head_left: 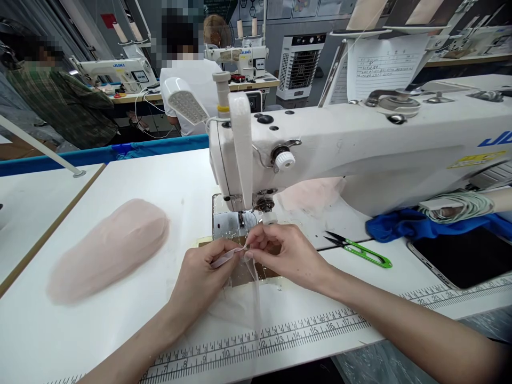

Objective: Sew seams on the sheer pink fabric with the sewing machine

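Observation:
My left hand [202,269] and my right hand [290,256] meet in front of the needle area [241,218] of a white sewing machine [320,141]. Both are closed in a pinch on a thin, sheer fabric strip [256,304], whose loose end hangs down over the table edge. The fingertips almost touch each other, and the exact fold between them is too small to make out. To the left lies a pale pink sheer fabric piece [112,248]. Another pink piece [314,194] rests under the machine arm.
Green thread snips [366,252] lie right of my right hand. Beyond them are a blue cloth [404,225], a coiled pale-green strip [460,207] and a black-screened device [464,257]. A printed ruler [240,346] runs along the front edge. Two people sit at the back.

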{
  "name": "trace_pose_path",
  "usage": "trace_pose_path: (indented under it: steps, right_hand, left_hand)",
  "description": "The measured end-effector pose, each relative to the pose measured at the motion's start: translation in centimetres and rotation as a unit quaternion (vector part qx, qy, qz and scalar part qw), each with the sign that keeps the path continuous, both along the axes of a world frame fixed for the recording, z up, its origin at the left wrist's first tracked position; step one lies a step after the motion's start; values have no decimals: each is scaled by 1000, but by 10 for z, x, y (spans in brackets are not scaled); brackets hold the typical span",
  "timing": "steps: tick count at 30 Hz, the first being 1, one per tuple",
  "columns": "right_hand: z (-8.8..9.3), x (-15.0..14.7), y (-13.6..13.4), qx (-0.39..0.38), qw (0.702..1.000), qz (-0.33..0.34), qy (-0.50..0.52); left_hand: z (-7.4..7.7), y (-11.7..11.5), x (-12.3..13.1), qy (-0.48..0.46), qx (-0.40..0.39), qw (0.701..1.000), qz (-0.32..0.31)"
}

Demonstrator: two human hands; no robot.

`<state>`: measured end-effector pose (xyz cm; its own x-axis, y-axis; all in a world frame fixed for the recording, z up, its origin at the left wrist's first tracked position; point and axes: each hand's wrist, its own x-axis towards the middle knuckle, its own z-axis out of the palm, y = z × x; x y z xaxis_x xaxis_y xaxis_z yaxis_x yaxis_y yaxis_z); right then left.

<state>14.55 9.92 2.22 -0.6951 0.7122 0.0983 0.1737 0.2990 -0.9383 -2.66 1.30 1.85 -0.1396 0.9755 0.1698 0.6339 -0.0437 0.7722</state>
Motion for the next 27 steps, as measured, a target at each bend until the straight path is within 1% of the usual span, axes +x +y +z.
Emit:
trace_pose_path:
  steps: [3, 6, 9, 12, 14, 17, 21, 24, 27]
  right_hand:
    - [2, 0, 0, 1, 1000, 13, -2]
    - [2, 1, -1, 15, 1000, 24, 0]
    - [-1, 2, -1, 46, 998, 35, 13]
    - [-4, 3, -1, 112, 992, 47, 24]
    - [-6, 4, 0, 193, 980, 41, 39]
    - [-11, 5, 0, 334, 939, 22, 74]
    - [-13, 7, 1, 490, 866, 16, 104]
    - [-9, 9, 0, 578, 811, 15, 95]
    - [-2, 11, 0, 632, 769, 32, 97]
  left_hand:
    - [0, 1, 1, 2, 17, 1000, -5]
    - [-3, 1, 2, 12, 57, 998, -17]
    - [-8, -1, 0, 57, 111, 992, -20]
    - [-11, -3, -2, 141, 179, 973, -19]
    - [-11, -5, -3, 183, 214, 959, -23]
    - [-10, -6, -2, 208, 239, 948, -27]
    - [-8, -6, 0, 217, 255, 942, -37]
    - [-9, -7, 1, 217, 276, 935, -57]
    - [-11, -8, 0, 212, 291, 931, -64]
